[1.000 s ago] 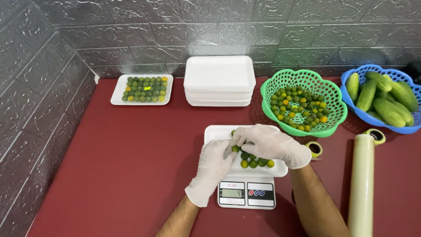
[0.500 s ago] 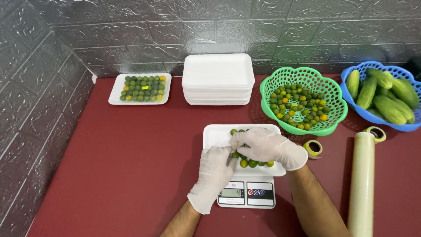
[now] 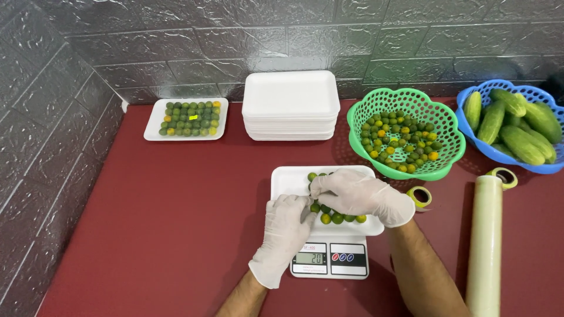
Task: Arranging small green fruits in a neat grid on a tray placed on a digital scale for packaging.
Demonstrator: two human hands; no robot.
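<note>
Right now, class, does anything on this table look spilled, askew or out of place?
Nothing stands out. The small citrus fruits sit inside the white tray on the scale; both gloved hands, left hand and right hand, arrange them.

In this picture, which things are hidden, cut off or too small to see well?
- Head view: many small citrus fruits on the white tray lie under the right hand, so their count is unknown.
- Head view: the scale is mostly covered by the tray and left hand.
- Head view: the cling film roll is cut off by the bottom edge.
- Head view: the blue basket of cucumbers is cut off at the right edge.
</note>
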